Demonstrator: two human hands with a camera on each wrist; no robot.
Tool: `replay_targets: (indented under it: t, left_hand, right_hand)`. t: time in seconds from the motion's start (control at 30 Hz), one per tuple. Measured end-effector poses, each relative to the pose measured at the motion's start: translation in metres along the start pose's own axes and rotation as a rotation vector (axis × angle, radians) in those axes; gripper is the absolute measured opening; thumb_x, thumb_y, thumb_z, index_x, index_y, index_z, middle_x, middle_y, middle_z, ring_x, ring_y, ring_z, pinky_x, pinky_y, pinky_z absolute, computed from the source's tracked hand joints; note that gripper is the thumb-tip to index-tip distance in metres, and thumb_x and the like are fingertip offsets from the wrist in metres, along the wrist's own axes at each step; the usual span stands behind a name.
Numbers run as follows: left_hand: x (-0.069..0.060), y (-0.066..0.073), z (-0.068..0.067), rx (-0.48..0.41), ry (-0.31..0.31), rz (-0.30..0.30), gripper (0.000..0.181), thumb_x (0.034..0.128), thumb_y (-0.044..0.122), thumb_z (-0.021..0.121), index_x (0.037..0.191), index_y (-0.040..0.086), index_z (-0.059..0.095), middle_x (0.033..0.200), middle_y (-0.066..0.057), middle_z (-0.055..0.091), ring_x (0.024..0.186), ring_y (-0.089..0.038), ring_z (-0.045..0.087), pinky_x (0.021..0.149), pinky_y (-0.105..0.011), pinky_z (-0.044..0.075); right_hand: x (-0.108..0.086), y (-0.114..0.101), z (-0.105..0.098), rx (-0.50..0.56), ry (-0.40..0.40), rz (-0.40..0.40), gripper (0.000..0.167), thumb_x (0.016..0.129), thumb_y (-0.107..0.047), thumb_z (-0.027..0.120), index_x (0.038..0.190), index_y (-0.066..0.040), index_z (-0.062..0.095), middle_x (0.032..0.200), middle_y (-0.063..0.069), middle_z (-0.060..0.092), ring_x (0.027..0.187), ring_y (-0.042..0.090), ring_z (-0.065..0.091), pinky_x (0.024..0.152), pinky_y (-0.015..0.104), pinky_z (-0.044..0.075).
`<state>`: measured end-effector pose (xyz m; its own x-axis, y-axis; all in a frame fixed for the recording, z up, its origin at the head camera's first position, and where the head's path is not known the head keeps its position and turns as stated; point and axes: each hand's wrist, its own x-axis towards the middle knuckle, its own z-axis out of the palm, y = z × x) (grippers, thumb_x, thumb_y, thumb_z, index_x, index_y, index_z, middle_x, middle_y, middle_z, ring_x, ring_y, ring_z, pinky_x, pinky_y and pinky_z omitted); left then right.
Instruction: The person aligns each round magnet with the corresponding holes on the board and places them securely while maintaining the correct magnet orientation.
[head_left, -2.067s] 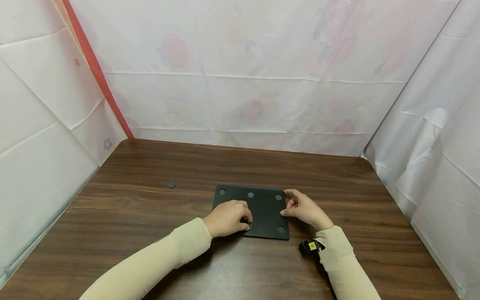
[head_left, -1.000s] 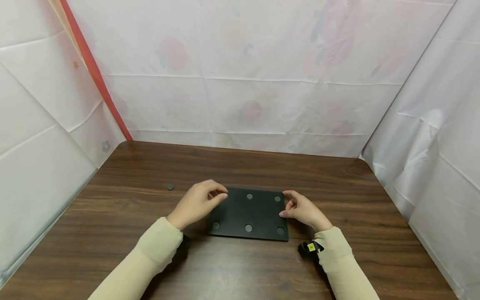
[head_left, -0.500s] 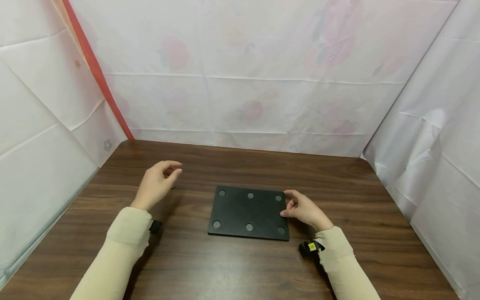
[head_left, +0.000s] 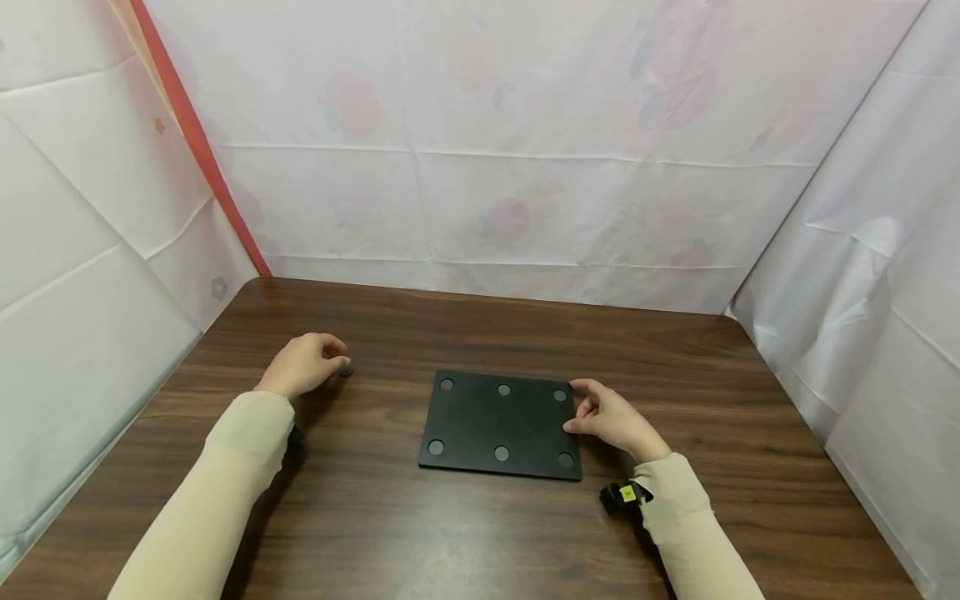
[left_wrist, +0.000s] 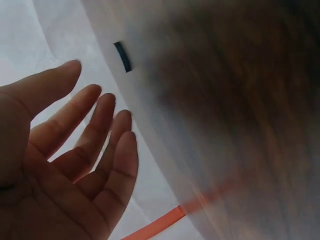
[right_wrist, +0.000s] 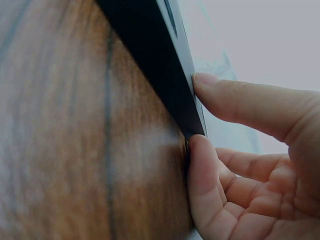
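A flat black rectangular board (head_left: 501,422) lies on the table, with several round grey spots along its long sides. At its right end my right hand (head_left: 617,422) holds the board by the edge near the far corner. In the right wrist view, the thumb (right_wrist: 225,97) touches the board's upper side and the index finger (right_wrist: 203,165) meets its corner. My left hand (head_left: 303,365) hovers at the left, fingers loosely bent, beside a small dark round disc (head_left: 346,371). In the left wrist view, the disc (left_wrist: 122,56) appears thin and apart from the fingertips.
Brown wood-grain table (head_left: 390,533) surrounds the board. White printed cloth (head_left: 480,200) hangs behind it, with more cloth at both sides. A red strip (head_left: 198,142) runs down the back left corner. A black wrist device (head_left: 617,497) sits by the right cuff.
My left hand leaves the board's near side, sweeps left across the table and lowers beside the small disc. The right hand stays at the board's right edge.
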<state>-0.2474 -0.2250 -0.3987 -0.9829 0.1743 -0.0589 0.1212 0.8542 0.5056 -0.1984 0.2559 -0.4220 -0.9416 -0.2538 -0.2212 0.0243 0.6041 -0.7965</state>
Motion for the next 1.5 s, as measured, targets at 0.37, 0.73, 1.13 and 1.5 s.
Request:
replay_targets:
  t: [0.37,0.73,1.13,1.5]
  left_hand:
    - [0.0076,-0.0023,0.0009,0.083,-0.059,-0.036,0.032,0.0921,0.023,0.067,0.115,0.0,0.066,0.115,-0.021,0.067,0.105,-0.039,0.062,0.086,-0.055,0.049]
    - [0.007,-0.0016,0.0013,0.096,-0.044,-0.031,0.027,0.0887,0.021,0.071,0.107,0.002,0.07,0.105,-0.017,0.069,0.095,-0.032,0.064,0.081,-0.052,0.05]
    - [0.0073,-0.0031,0.0051,0.118,-0.026,-0.018,0.025,0.0885,0.023,0.071,0.105,0.005,0.071,0.104,-0.015,0.071,0.094,-0.031,0.065,0.079,-0.051,0.051]
    - [0.0068,-0.0005,0.0056,0.145,-0.016,-0.003,0.022,0.0886,0.022,0.071,0.102,0.005,0.072,0.103,-0.014,0.071,0.091,-0.029,0.065,0.077,-0.05,0.052]
  right_hand:
    - [0.0002,0.0004,0.001,0.001,0.005,0.002,0.074,0.083,-0.012,0.078,0.146,-0.005,0.039,0.087,0.008,0.056,0.068,0.018,0.048,0.06,0.029,0.041]
    - [0.0006,0.0007,0.0007,0.006,0.011,-0.003,0.073,0.083,-0.011,0.078,0.145,-0.004,0.039,0.087,0.008,0.056,0.07,0.02,0.048,0.061,0.029,0.041]
    - [0.0016,0.0019,-0.0002,0.021,-0.003,-0.002,0.075,0.083,-0.012,0.078,0.146,-0.004,0.038,0.086,0.008,0.055,0.07,0.02,0.048,0.06,0.03,0.041]
    - [0.0009,-0.0005,0.0001,0.022,0.0,0.004,0.074,0.083,-0.011,0.078,0.145,-0.004,0.039,0.086,0.008,0.055,0.069,0.019,0.048,0.06,0.03,0.041]
